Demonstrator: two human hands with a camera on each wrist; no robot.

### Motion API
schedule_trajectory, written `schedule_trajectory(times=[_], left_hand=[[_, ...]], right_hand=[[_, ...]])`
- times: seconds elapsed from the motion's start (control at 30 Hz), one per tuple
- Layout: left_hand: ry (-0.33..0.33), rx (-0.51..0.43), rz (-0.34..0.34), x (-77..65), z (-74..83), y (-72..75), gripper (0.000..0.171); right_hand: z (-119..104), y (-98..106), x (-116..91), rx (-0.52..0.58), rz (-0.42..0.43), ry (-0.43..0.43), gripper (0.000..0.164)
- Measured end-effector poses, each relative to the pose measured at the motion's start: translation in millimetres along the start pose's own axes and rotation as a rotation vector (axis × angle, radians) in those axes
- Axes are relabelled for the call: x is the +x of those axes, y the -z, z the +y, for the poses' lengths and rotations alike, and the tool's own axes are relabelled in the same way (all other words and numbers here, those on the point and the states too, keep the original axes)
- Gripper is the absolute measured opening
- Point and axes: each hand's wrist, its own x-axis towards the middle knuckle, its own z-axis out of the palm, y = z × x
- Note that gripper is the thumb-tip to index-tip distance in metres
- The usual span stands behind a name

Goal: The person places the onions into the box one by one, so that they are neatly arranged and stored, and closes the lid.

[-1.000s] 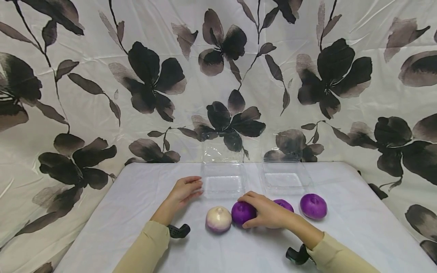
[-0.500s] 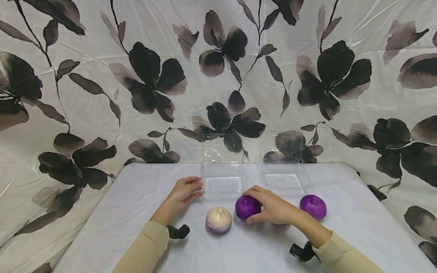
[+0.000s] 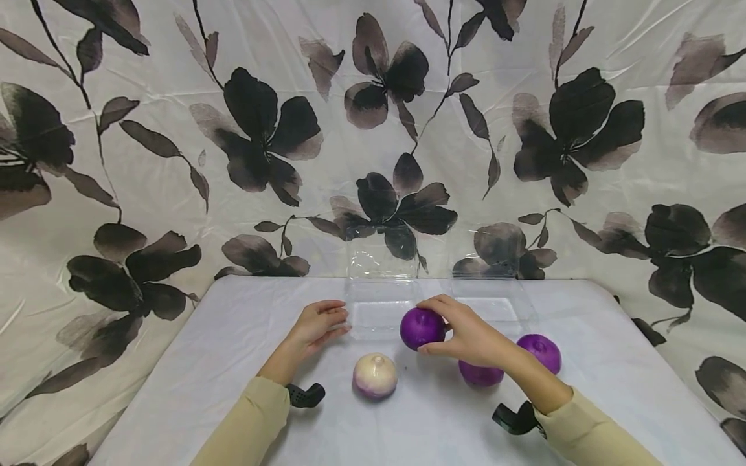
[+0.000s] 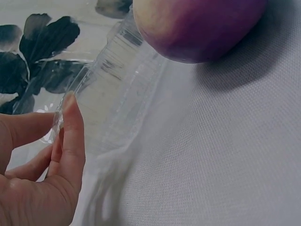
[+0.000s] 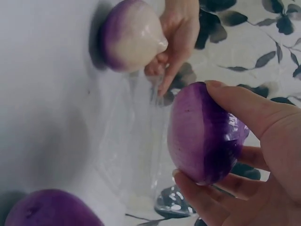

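Looks bright and even in the head view, with faint shadows. Dims and greys in both wrist views, slightly soft. Glints on the held purple onion (image 5: 203, 136); casts diffuse shadow beside the pale onion (image 4: 202, 28).

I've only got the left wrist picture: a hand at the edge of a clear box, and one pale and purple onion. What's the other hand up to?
Observer: The right hand holds a purple onion up off the table.
Visitor: Oh, nice! And is that the only box?
Observer: No, the head view shows a second clear box just to the right of it.
Visitor: Any onions besides the one I see and the one being held?
Observer: Yes, two more purple onions lie on the table.
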Motion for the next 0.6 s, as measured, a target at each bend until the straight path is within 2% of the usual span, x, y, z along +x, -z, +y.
schedule_trajectory(times=[0.27,0.6], left_hand=[[-0.011,-0.005,-0.007,1.3,-0.8,0.4,0.045],[-0.029,0.0,-0.017,0.5,-2.8,-0.2,0.046]], right_hand=[[-6.3,-8.3,16.2,0.084,0.056,-0.007,0.069],[-15.7,-25.7,34.7,0.059,0.114,-0.05,0.071]])
